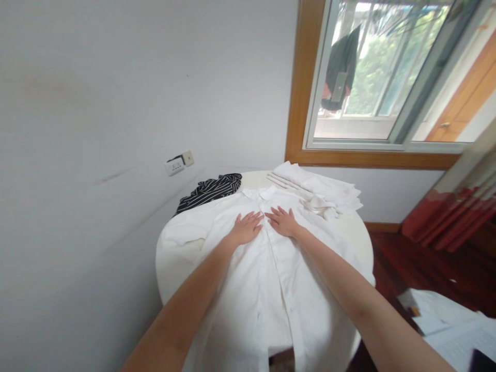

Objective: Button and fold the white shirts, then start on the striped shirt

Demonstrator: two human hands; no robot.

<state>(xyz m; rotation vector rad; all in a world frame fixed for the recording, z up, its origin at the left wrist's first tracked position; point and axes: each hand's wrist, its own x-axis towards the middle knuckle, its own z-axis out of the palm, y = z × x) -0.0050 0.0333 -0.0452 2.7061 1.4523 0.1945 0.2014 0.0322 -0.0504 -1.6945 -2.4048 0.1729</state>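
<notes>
Atop white shirt (248,299) on round table (173,264) | left grip (248,228), right grip (282,222) | both flat, released

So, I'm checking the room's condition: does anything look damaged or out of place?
The wall socket looks odd: a dark patch shows along its top edge, perhaps a loose cover, too small to be sure. A greyish scuff marks the wall to its left.

Shirt (256,289), 6 o'clock: matt cloth, lightly creased. Window surround (296,103), 1 o'clock: smooth wood. Wall (116,77), 10 o'clock: matt. Floor (391,263), 4 o'clock: wood, slight sheen.
</notes>
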